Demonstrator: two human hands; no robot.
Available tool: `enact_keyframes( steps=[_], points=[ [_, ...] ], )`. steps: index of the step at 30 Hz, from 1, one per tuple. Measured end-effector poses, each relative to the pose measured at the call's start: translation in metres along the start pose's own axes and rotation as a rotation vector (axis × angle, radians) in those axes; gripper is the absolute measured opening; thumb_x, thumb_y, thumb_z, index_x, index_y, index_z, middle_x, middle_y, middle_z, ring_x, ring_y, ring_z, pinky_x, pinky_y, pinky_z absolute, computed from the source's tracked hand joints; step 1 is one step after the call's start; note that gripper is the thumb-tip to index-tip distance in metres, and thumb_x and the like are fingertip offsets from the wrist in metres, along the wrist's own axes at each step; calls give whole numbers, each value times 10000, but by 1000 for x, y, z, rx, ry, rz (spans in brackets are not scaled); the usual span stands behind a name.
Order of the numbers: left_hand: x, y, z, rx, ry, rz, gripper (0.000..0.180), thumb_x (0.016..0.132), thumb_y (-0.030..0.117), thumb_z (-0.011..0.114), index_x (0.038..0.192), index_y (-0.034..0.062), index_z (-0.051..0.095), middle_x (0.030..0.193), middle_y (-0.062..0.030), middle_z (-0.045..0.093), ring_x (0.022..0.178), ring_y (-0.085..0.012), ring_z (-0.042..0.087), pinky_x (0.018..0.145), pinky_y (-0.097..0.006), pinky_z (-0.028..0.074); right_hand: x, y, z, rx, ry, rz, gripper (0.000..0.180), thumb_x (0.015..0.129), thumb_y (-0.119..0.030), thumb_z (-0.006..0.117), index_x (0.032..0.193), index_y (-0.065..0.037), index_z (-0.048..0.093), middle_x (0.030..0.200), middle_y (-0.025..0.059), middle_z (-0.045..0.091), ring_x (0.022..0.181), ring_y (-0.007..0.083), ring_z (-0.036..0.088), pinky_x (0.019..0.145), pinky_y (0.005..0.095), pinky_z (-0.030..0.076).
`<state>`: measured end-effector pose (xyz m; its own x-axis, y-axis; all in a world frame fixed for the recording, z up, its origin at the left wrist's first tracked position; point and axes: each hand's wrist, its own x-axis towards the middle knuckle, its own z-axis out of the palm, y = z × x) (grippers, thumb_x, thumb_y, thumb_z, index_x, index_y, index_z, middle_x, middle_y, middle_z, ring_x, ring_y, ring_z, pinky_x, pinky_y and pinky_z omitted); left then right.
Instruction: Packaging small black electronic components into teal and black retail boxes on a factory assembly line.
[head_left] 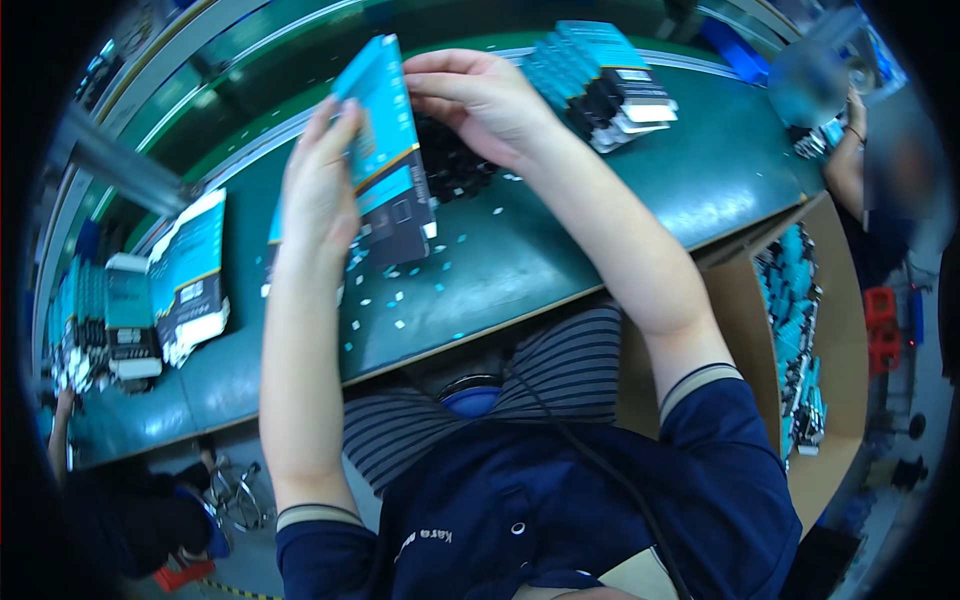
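Held thing: a flat blue-and-black packet [385,150], long and narrow, held up above the green bench [560,230].
Long axis: runs from the packet's blue top end, far from the person and slightly to the left, down to its black end nearer the person and to the right; the blue end points away, toward the far edge of the bench.
Face: the printed side with a pale label patch faces the camera, tilted a little.
Left hand [320,195]: lies against the packet's left long edge, fingers stretched up along it and curled round the edge, so it grips that side; the packet sits just right of the palm.
Right hand [480,95]: at the packet's upper right, fingers bent and closed toward the blue top end, touching it; whether it pinches the edge or only presses on it cannot be told.
Under the packet: small pale scraps [420,285] lie scattered on the bench, and a dark pile [455,165] shows just behind the packet, to its right.
Right of the packet, further off: a fanned stack of like packets [600,80] on the bench.
Left of the packet, well apart: another stack of packets [185,275] near the bench's left end.
Right of the bench: a cardboard box [840,330] holding more blue packets.
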<state>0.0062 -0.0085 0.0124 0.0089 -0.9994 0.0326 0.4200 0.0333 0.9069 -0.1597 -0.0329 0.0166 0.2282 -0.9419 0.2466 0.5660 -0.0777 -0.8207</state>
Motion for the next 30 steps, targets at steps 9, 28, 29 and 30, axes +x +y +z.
enact_keyframes(
  steps=[9,28,29,30],
  points=[
    [-17,1,20,-451,-253,-206,571,923,485,417,1219,-2,453,980,-142,602,861,-243,648,717,-349,579,-13,1,17,-311,-33,-85,141,816,-78,660,942,-17,674,860,54,660,743,93,623,547,216,517],
    [-27,4,15,-55,-339,-103,278,928,126,516,1194,53,488,1091,-76,590,991,-132,569,822,-299,486,-9,-4,12,-731,131,-410,265,801,-20,617,1024,0,475,873,76,601,765,93,590,681,207,484],
    [-27,4,15,-58,-339,-103,278,928,126,516,1194,53,488,1091,-76,590,991,-132,569,822,-299,486,-9,-3,13,-733,129,-410,265,801,-20,617,1024,0,475,873,76,601,765,93,590,681,207,484],
    [-27,3,15,-76,-347,-98,269,929,123,513,1188,53,492,1091,-73,589,986,-127,566,828,-297,478,-10,0,15,-740,149,-446,255,790,-14,619,1005,1,482,860,75,603,740,90,585,656,206,481]
  ],
)
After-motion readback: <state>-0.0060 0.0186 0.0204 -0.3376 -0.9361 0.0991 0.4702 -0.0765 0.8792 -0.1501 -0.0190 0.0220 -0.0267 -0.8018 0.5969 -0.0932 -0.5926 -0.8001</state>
